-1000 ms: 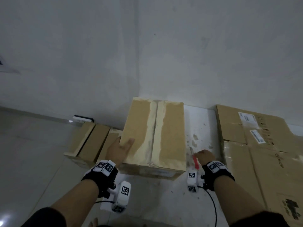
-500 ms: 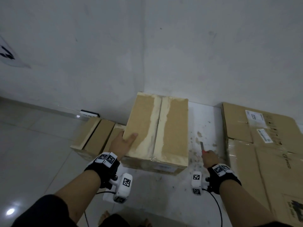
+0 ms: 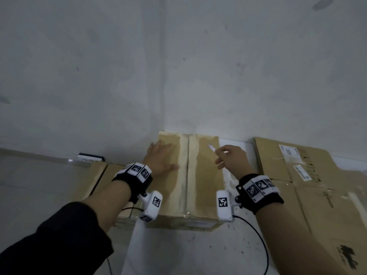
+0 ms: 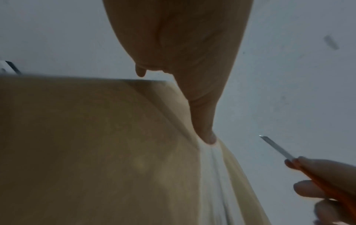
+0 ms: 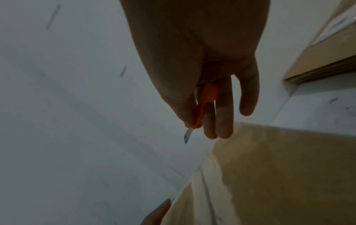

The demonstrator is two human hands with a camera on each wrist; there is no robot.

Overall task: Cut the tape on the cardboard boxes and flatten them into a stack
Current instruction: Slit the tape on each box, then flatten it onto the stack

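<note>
Standing against the wall corner on the floor (image 3: 198, 253), the sealed cardboard box (image 3: 204, 175) carries a pale tape strip (image 3: 187, 171) down the middle seam of its top, from the far edge to the near edge. The left hand (image 3: 160, 158) lies flat, fingers straight, on the left half of the top, thumb just beside the tape. The right hand (image 3: 231, 158) has its grip closed round an orange-handled cutter (image 5: 205, 102), blade (image 3: 211, 148) extended and hovering over the right half near the far edge, not yet touching the tape.

Half a second earlier the cutter hand was low at the floor beside the box's right edge; it has since risen over the top, and the left hand has slid from the near left corner further up the top (both reposition for a cut). Judged from this, the slit along the seam is about to begin; the tape looks uncut.

Outward: smaller boxes (image 3: 103, 175) stand against the box's left side, and flattened cardboard (image 3: 309, 175) lies on the floor to the right, well apart, probably the stack.
</note>
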